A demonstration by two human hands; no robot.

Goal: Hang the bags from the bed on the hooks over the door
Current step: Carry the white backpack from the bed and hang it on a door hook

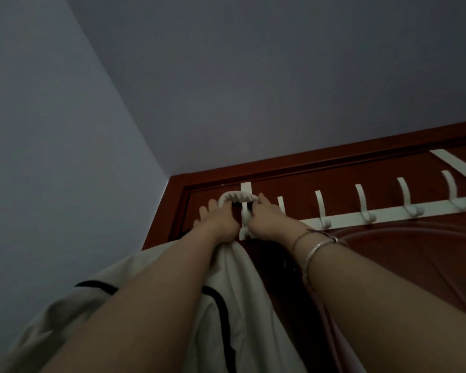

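So both hands are up at the rack [342, 217] on the door [388, 254]. The left hand [218, 221] and right hand [267, 218] are each closed on an end of the bag's rope handle [236, 197], stretching the loop across the leftmost hook [244, 211]. The bag [226, 305] (cream, black piping) hangs straight down below the hands against the door, long axis vertical, mouth end up. I'd keep the loop spread wide, lift it clear of the hook tip, then lower it behind the tip before letting go. Can't tell if it's already caught. Other hooks look free.
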